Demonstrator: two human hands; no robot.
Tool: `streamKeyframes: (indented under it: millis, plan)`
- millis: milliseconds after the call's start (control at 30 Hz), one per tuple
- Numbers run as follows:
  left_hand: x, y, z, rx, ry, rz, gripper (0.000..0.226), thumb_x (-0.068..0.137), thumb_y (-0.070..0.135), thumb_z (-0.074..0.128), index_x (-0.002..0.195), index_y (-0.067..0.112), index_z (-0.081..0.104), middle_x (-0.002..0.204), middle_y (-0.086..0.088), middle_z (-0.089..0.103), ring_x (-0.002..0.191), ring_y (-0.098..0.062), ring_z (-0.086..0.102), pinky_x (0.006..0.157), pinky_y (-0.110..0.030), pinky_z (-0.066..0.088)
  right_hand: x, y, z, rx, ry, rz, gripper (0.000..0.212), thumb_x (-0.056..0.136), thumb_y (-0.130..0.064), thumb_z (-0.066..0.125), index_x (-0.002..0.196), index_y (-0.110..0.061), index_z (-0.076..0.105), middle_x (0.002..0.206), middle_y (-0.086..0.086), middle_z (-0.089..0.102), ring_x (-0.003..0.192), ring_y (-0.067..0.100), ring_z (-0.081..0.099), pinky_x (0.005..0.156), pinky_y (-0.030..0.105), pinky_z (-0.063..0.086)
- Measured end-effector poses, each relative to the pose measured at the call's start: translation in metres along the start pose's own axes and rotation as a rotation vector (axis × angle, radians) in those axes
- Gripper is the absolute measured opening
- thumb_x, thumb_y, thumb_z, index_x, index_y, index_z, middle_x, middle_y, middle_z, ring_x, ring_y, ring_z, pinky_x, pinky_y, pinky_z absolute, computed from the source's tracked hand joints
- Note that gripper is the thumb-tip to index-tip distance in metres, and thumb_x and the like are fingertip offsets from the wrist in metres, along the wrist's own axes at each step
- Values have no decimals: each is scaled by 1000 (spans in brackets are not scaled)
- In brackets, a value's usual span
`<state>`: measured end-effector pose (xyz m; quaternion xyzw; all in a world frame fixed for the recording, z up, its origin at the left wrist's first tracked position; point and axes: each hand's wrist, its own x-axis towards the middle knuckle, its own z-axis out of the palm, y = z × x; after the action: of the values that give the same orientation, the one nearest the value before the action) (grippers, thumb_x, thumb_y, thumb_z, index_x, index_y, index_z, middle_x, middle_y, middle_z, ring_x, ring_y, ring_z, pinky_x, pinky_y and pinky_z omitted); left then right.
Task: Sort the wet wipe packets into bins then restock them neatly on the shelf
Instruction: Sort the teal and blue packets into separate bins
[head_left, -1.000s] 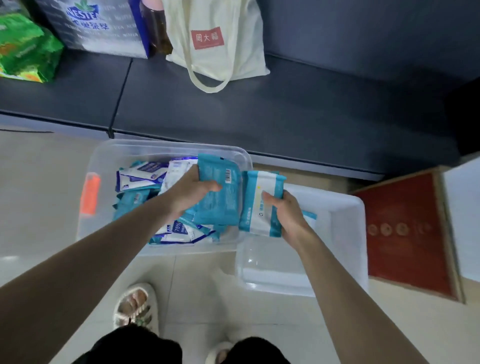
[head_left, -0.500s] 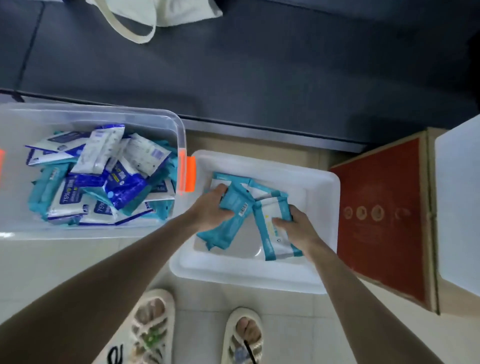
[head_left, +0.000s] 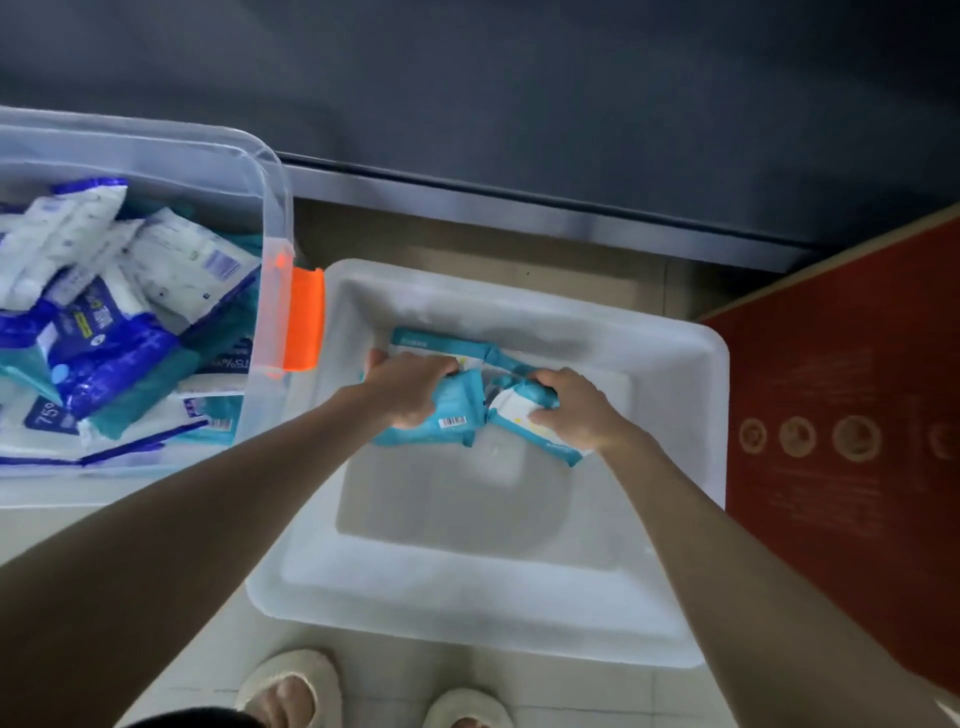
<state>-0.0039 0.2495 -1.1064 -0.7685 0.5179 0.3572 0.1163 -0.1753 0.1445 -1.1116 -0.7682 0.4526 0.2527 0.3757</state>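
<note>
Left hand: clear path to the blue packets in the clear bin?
Likely yes: the clear bin is open-topped, beside the left hand, nothing over the blue packets. But that hand grips a teal packet in the white bin; release first.

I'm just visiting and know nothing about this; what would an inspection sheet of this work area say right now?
Surface: pale tiled floor; both bins sit on it.
Job's things: white bin holds a few teal packets; clear bin with orange latch holds mixed packets, blue, white and teal.
Clutter: red box right of the white bin.
Grippers: bare hands; left hand grips the barcoded teal packet, right hand grips a teal-and-white packet, both inside the white bin.
Cables: nothing seen.
Surroundings: dark shelf behind the bins; slippers at the bottom edge.
</note>
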Motion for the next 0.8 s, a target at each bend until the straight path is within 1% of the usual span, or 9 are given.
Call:
streamKeyframes:
  millis: [100,200,367,467,500,567,667,733,800]
  plan:
    - [9,-6,1,46,8,10,56,93,18,52,143,32,32,135,-5,44,128,-25,38,102,-42,27,10,-4,9,-124,74,-60,51,89,-17,56,137,-31,47,133,7,41,124,28,38,103,37,31]
    - [10,-10,4,30,-8,28,59,92,20,56,144,31,30,136,-8,41,129,-27,36,104,-44,28,9,-4,20,-166,79,-82,55,91,-20,56,141,-34,40,143,4,30,129,26,30,106,37,25]
    - [5,-7,13,209,-55,96,59,96,25,49,147,30,21,146,-10,29,137,-32,27,110,-51,22,4,-4,21,-279,72,-92,54,96,-27,49,145,-36,31,148,2,27,133,26,29,109,40,24]
    - [3,-9,14,239,-79,90,60,97,28,46,149,29,16,150,-12,23,139,-34,22,112,-54,16,3,-10,18,-324,36,-80,55,96,-29,49,146,-35,29,147,4,29,132,27,32,109,43,27]
    - [1,-9,13,220,-88,83,60,97,28,47,149,28,17,150,-12,24,139,-34,23,112,-55,17,0,-13,16,-327,23,-71,56,95,-30,50,147,-35,29,147,5,29,132,28,32,109,43,28]
    - [-6,-7,7,111,-73,79,56,95,28,50,146,22,26,147,-11,31,136,-32,29,110,-52,25,-7,-21,11,-298,12,-56,57,94,-29,53,147,-30,32,149,6,26,134,30,31,107,43,31]
    - [-25,1,-11,-198,54,75,46,94,23,51,138,13,40,137,-11,42,126,-28,41,100,-40,38,-23,-35,-2,-181,38,-51,52,93,-21,54,142,-22,40,152,5,24,135,27,32,105,39,36]
    - [-43,4,-25,-343,154,79,41,93,20,52,132,11,46,131,-11,47,121,-27,45,97,-38,41,-34,-45,-13,-135,91,-71,45,92,-18,52,137,-20,47,145,7,32,133,26,36,104,39,39]
    - [-66,4,-39,-408,229,80,37,92,18,52,128,11,49,128,-11,51,117,-27,48,95,-37,42,-49,-59,-24,-124,156,-93,39,92,-18,52,131,-18,50,134,8,40,124,26,44,97,36,42]
